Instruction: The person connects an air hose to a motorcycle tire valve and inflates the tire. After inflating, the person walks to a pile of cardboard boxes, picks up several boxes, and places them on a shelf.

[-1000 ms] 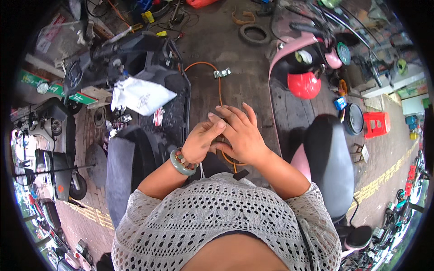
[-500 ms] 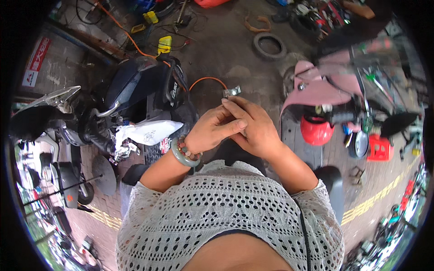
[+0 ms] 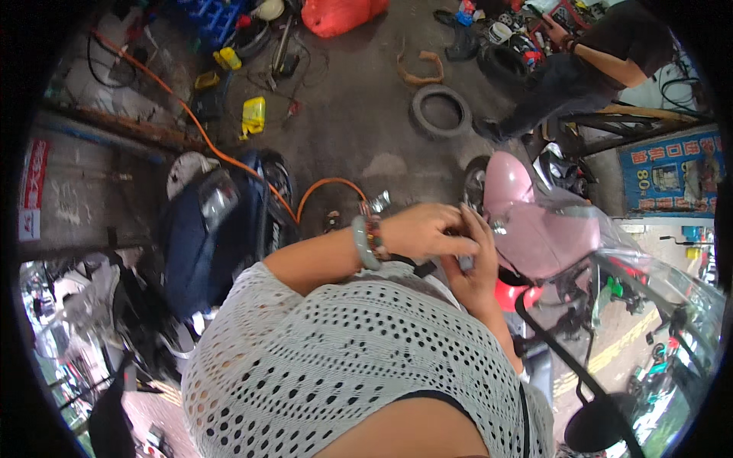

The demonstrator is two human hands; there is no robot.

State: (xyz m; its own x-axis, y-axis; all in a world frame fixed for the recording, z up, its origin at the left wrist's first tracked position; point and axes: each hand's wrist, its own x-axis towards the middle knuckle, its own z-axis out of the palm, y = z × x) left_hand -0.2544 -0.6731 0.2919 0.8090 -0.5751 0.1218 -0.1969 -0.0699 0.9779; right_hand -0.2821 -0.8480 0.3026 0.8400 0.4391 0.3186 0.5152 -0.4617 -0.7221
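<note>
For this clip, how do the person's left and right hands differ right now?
The left hand has a pale bangle and beads at its wrist; the right hand shows neither. The left hand points toward the picture's right, while the right hand's fingers point toward its top. Both are ungloved and close together.

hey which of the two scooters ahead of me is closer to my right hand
The pink scooter, on your right: its front is close to your right hand. The dark blue scooter stands farther away, on your left.
</note>
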